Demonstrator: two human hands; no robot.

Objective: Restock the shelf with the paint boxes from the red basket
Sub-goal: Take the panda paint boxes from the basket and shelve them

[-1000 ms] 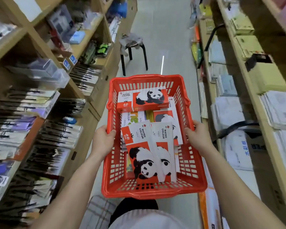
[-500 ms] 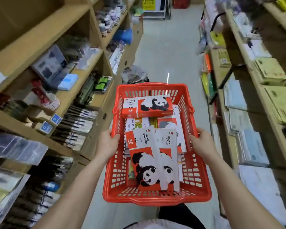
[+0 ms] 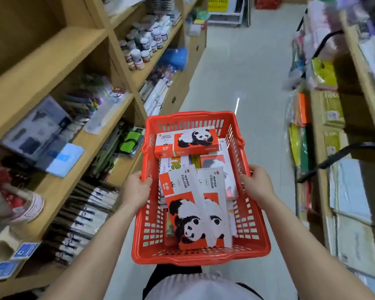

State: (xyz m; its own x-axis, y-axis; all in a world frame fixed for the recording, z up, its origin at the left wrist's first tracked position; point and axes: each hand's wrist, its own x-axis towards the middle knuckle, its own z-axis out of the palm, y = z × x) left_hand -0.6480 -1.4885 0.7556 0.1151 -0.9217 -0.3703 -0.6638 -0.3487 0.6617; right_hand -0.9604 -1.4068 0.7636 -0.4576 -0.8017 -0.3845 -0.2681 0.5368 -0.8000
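Flat cardboard paint boxes (image 3: 188, 215) fill slotted plastic red basket (image 3: 200, 255).

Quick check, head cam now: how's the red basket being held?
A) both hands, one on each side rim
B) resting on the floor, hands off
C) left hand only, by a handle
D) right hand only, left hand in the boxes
A: the left hand and the right hand each grip a side rim of the red basket, which is held up above the aisle floor.
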